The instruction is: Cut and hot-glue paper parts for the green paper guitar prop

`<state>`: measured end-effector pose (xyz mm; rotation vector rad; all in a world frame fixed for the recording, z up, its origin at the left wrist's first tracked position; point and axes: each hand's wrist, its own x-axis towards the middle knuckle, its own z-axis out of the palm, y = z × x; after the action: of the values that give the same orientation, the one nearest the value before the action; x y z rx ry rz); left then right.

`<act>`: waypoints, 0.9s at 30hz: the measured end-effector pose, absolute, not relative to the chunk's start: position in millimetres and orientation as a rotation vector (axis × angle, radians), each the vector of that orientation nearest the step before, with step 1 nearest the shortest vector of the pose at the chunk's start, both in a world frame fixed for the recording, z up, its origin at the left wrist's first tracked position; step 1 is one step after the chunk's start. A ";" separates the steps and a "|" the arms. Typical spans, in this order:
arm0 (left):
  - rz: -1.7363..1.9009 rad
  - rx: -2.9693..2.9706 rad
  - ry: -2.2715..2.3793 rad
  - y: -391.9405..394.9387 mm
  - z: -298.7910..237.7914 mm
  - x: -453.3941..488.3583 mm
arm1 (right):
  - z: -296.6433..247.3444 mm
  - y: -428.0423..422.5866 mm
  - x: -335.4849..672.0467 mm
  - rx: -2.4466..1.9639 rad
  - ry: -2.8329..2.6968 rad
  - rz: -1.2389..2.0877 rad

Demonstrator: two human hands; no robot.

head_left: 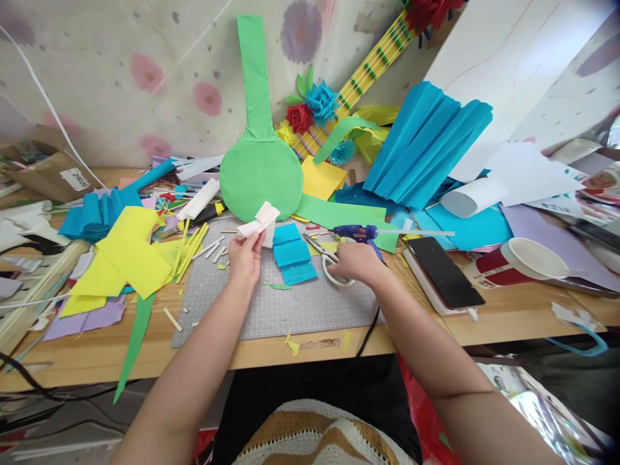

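Clock hub: the blue crepe piece (293,255) lying on the grey cutting mat (310,310); 12 points away from the person.

Left hand (246,255) at 9. Grip narrow, thumb and fingers pinching a folded white paper (261,223), which rises toward 11 above the mat.

Right hand (356,261) at 3, fingers bent over the handles of the scissors (338,280). Blades point to about 10, tips near the blue piece. Hand overlaps the handles; cannot tell whether this grip is closed on them or only touching.

Glue gun (356,231) at 2, just beyond the right hand, its white stick running toward 3. Short white rolls (213,248) at 9, past the left hand; yellow paper (130,258) farther out on the table (242,355).

Toward 11, a round, long-necked green paper shape (261,174). Far at 3: phone (443,271), then paper cup (498,265).
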<state>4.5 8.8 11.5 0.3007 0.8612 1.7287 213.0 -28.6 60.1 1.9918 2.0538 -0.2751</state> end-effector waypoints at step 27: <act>1.661 0.357 0.981 6.6 11.9 5.0 | 55.7 -1.7 176.4 1.490 2.323 -1.847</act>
<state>5.0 6.6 11.9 0.3572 0.9808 1.6614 176.4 -1.7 55.7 1.4900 2.3233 -1.8465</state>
